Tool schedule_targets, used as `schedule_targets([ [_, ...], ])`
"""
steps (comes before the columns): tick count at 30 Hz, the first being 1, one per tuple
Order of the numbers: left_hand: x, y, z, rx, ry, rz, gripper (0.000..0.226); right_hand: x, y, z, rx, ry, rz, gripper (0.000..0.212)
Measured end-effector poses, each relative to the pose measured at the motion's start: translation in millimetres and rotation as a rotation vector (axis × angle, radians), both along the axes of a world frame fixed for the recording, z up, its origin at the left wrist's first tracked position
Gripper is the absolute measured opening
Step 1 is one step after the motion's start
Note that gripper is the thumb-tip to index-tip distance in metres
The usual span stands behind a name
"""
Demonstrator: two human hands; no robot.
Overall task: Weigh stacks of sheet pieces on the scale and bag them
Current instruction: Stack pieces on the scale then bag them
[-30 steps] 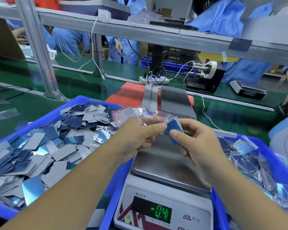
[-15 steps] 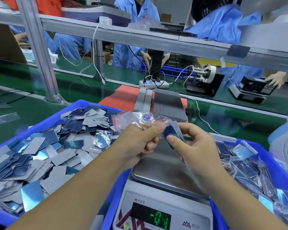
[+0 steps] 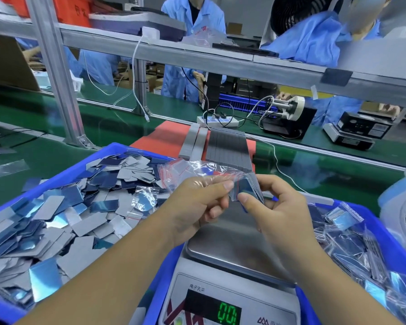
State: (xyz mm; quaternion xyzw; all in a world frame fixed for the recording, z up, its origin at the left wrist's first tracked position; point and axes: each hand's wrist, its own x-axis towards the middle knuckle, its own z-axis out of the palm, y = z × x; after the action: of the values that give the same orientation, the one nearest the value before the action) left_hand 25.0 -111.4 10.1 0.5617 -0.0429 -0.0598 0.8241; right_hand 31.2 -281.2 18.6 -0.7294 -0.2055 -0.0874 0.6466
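Head view: stack of sheet pieces (image 3: 249,187) held above the scale (image 3: 232,266).
Right hand (image 3: 277,207) pinches the stack, thumb in front, fingers (image 3: 271,181) curled behind; left hand (image 3: 195,207) pinches the clear bag (image 3: 197,168) at the stack's left edge, both forearms reaching over the scale.

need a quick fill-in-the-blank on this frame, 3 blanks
1. The right hand pinches a stack at the mouth of a clear ____.
2. The scale pan holds ____.
3. Loose sheet pieces fill the bin on the ____ side.

Missing words: bag; nothing; left
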Motion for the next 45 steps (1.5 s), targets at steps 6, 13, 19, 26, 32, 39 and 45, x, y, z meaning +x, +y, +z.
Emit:
schedule_targets([
  [6, 0.3, -0.2, 1.1, -0.050, -0.021, 0.034, 0.019, -2.4, 2.6, 3.7, 0.038, 0.138, 0.096, 0.022],
  [13, -2.6, 0.7, 2.8, 0.079, -0.113, 0.046, 0.015, -0.1, -1.2, 5.5, 0.042, 0.257, 0.195, 0.025],
  [19, -3.7, -1.1, 1.7, 0.218, -0.189, 0.030, 0.015, 2.4, -1.7, 5.1, 0.094, 0.306, 0.216, 0.030],
  [26, -4.3, -5.3, 1.4, 0.130, -0.155, -0.027, 0.025, 1.7, -0.4, 7.2, 0.169, 0.343, 0.214, 0.041],
  [32, -0.9, -4.1, 4.9, -0.117, -0.140, 0.063, 0.013, 1.2, -2.6, 8.8, 0.182, 0.361, 0.237, 0.028],
  [39, -5.1, -7.1, 0.5, 0.037, -0.125, -0.046, 0.006, -0.8, 1.0, 5.1, 0.261, 0.339, 0.201, 0.032],
  [45, -0.6, -7.2, -0.6, -0.024, -0.163, 0.041, 0.018, 1.1, 1.2, 6.4, 0.278, 0.387, 0.185, 0.019],
])
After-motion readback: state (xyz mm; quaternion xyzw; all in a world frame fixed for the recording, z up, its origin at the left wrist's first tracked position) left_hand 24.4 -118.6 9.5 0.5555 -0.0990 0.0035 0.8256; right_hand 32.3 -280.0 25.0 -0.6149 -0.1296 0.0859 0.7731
